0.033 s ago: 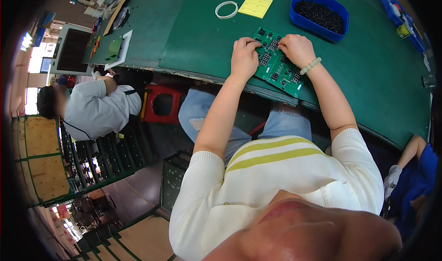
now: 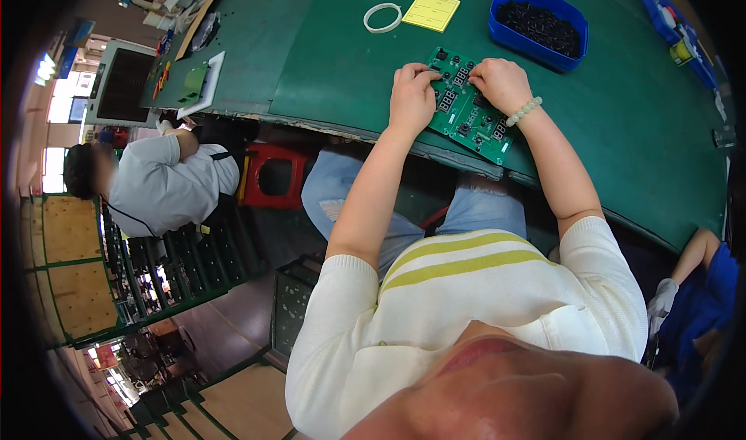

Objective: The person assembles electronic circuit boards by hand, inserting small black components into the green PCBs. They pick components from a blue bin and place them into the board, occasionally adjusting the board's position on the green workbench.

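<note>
A green circuit board with black digit displays and small parts lies slantwise on the green table at its near edge. My left hand rests at its left edge, fingers curled closed on the board. My right hand, above a pale bead bracelet, has thumb and fingers pinched at the board's upper right side, beside a digit display. Anything small between those fingertips is hidden. Beyond the right hand stands a blue bin holding many small black pieces.
A yellow card and a whitish ring lie behind the board. A blue tray with a tape roll is at the far right. On the left, a person sits near a red stool; another person's gloved hand shows at right.
</note>
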A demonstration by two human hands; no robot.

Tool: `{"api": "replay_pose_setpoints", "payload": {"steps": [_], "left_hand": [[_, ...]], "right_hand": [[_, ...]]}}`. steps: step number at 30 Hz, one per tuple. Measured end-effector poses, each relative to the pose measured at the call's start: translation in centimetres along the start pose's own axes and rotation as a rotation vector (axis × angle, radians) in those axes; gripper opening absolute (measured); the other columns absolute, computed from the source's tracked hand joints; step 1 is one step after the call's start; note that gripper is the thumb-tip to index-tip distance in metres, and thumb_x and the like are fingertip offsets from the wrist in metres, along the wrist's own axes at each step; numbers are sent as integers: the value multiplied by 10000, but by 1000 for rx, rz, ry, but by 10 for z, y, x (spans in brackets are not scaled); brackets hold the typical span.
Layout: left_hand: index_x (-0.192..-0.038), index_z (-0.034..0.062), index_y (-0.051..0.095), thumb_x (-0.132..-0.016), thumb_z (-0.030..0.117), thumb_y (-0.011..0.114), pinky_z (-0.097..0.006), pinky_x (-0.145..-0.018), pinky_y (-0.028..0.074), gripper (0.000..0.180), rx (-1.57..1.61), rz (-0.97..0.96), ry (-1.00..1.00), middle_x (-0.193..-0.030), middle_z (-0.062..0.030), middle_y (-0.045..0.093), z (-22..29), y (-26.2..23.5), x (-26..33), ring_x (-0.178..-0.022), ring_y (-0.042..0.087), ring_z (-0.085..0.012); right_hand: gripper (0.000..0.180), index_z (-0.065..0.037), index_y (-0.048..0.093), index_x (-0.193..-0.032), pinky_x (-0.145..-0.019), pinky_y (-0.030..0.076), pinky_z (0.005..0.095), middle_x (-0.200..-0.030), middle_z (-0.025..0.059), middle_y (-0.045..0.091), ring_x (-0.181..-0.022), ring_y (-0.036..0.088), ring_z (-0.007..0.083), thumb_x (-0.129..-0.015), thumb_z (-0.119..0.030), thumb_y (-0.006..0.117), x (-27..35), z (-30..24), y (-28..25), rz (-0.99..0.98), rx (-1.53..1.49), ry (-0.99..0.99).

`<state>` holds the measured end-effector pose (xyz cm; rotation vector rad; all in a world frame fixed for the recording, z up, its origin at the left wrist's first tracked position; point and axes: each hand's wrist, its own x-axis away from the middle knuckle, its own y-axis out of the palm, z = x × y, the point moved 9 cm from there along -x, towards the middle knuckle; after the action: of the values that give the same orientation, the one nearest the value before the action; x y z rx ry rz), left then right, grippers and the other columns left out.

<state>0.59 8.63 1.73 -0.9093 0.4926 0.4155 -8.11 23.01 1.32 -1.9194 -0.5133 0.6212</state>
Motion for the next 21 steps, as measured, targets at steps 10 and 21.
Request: {"api": "replay_pose_setpoints", "payload": {"steps": [10, 21], "left_hand": [[-853, 77, 655, -710, 147, 697, -415, -751, 451, 165, 152, 130, 263, -849, -99, 640, 106, -7, -22, -854, 596, -285], [-647, 129, 683, -684, 217, 653, -368, -771, 397, 100, -133, 61, 257, -832, -40, 574, 111, 32, -9, -900, 488, -250]], "right_hand": [[319, 22, 592, -1104, -412, 349, 198, -761, -5, 573, -526, 452, 79, -953, -239, 488, 13, 19, 47, -286, -2153, 609], [292, 18, 526, -1181, -954, 494, 366, -1171, 159, 594, -1067, 593, 225, -995, -131, 357, 5, 62, 105, -581, -2400, 480]]}}
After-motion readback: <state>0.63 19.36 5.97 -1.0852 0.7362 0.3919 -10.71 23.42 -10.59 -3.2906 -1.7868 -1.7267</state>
